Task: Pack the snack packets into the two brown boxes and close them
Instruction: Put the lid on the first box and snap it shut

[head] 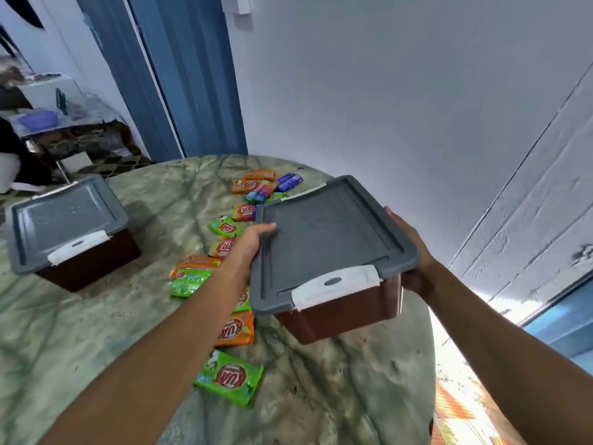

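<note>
Matt grey plastic lid (327, 239), glossy foil snack packets (229, 377), marbled smooth table (96, 332).

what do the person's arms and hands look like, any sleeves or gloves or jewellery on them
Both arms are bare from the frame edge to the fingers: no sleeves show. The left hand and the right hand wear no gloves. No watch, bracelet or ring can be seen on either wrist or on the fingers that show; much of the right hand's fingers are hidden, so rings there cannot be ruled out.
</note>
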{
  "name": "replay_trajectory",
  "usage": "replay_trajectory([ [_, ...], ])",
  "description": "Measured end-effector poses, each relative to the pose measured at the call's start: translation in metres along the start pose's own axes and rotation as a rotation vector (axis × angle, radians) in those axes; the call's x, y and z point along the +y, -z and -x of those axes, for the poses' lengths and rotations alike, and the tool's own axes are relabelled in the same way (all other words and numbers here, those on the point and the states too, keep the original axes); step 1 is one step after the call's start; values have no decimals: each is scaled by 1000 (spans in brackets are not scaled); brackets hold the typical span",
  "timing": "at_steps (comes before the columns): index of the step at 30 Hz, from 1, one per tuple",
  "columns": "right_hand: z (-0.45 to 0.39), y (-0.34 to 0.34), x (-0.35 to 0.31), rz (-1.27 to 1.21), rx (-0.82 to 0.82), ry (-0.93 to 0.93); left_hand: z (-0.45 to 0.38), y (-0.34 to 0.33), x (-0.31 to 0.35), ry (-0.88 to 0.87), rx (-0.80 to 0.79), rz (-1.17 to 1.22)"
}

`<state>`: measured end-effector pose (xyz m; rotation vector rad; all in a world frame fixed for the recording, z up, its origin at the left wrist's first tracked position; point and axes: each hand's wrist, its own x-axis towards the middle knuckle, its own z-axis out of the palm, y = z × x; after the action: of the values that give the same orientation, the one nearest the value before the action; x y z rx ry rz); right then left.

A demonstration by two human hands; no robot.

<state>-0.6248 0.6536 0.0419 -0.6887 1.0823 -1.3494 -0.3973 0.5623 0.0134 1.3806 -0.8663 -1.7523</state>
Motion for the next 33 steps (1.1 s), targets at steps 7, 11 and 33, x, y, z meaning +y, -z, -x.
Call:
replay_trajectory([
  [7,21,15,-4,92,144,-64,10,2,-16,34,55,18],
  [11,40,39,-13,56,608,14,7,-11,-21,-135,176,136],
  [33,49,-116,23,84,-98,-173,161,202,49,-277,532,-182],
])
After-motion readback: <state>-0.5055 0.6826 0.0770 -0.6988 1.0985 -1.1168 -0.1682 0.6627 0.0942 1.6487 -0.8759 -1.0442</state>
